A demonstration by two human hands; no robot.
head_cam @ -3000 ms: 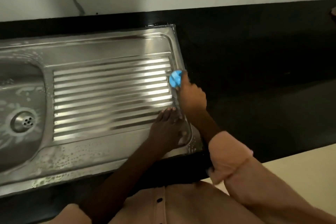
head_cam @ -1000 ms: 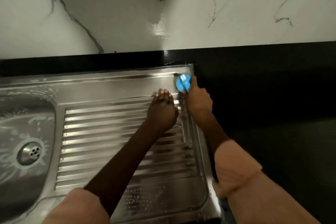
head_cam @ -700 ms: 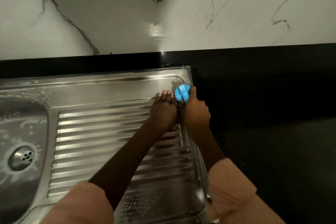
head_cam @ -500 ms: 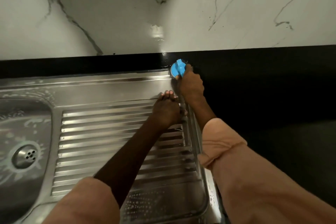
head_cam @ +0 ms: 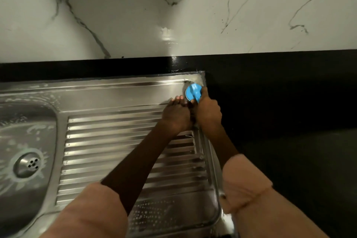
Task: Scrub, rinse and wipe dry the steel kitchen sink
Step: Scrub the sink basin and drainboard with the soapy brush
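The steel sink (head_cam: 116, 94) fills the left and middle of the head view, with a ribbed draining board and a soapy basin with its drain (head_cam: 28, 164) at the left. My right hand (head_cam: 208, 112) grips a blue-handled scrubber (head_cam: 193, 92) pressed near the board's far right corner. My left hand (head_cam: 176, 115) lies flat on the draining board just left of it, fingers together, holding nothing.
A black countertop (head_cam: 280, 112) stretches to the right of the sink and in a strip behind it. A white marble wall (head_cam: 173, 9) rises behind. Soap streaks cover the basin, and water drops bead on the board's near edge (head_cam: 154, 212).
The scrubber has gone up the board's right edge from its middle to the far corner, then back a little. My left hand followed up the board beside it.
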